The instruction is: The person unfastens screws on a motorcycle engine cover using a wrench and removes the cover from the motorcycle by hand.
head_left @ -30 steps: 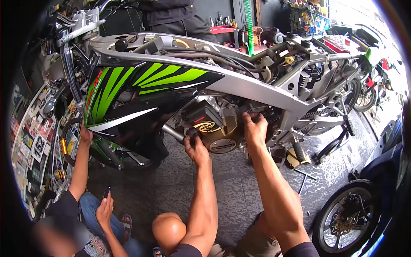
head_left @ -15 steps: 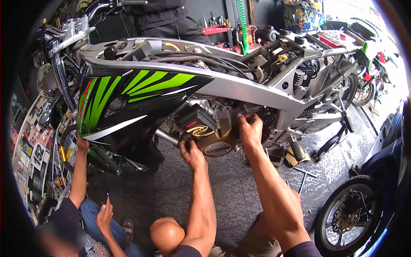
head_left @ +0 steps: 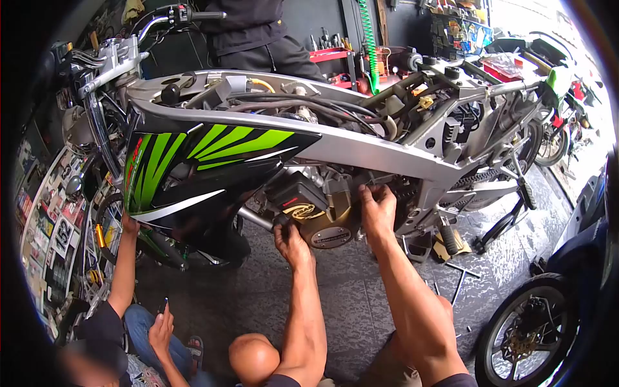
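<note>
- Clock directions are taken around the bronze-coloured, rounded metal engine cover [head_left: 336,220], which sits near the middle of the view, low on the motorcycle's side, with a round silver badge [head_left: 331,237] on its face.
- The left hand [head_left: 293,244] is at the cover's 8 o'clock edge, fingers curled in and thumb beside them against a small dark part; whether it truly grips that part or only presses there cannot be told.
- The right hand [head_left: 379,208] is between 2 and 3 o'clock, thumb and fingers drawn nearly together by the cover's rear edge; what lies between the fingertips is hidden, so its hold is uncertain.
- At 10 o'clock, touching or just beside the cover, is a black, boxy housing [head_left: 293,189] with a gold emblem; beyond it spreads the glossy black-and-green fairing [head_left: 222,169].
- The broad silver metal frame beam [head_left: 380,153] passes above, at 1 o'clock.
- At 9 o'clock, well apart, a co-worker's hand [head_left: 130,224] touches the fairing's lower edge; their other hand, at 8 o'clock, holds a dark, slim phone [head_left: 162,306].
- A silver T-shaped metal tool [head_left: 460,278] lies on the grey patterned floor at 4 o'clock.
- The cover looks stiff and fairly heavy for its size, likely slippery if oily; its painted face could scratch. The rim, taken at 9 and 3 o'clock, seems the surest hold; the smooth badge offers little purchase.
</note>
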A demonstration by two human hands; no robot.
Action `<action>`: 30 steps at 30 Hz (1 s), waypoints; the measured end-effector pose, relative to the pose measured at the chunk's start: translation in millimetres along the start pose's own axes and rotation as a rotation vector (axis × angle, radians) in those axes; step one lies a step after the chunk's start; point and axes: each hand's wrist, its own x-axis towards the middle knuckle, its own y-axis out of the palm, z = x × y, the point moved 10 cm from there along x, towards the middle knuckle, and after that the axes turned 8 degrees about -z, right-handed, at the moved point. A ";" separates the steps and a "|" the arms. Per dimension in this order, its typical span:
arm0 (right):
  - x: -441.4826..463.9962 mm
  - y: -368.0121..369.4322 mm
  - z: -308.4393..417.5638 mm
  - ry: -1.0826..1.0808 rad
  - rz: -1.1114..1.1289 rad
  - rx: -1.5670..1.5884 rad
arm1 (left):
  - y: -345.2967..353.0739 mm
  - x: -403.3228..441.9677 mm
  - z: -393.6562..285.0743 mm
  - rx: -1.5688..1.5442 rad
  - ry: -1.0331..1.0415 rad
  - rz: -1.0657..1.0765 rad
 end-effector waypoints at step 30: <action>-4.6 -2.7 -0.9 0.085 0.107 0.125 | -7.7 -2.2 1.2 0.246 -0.061 -0.026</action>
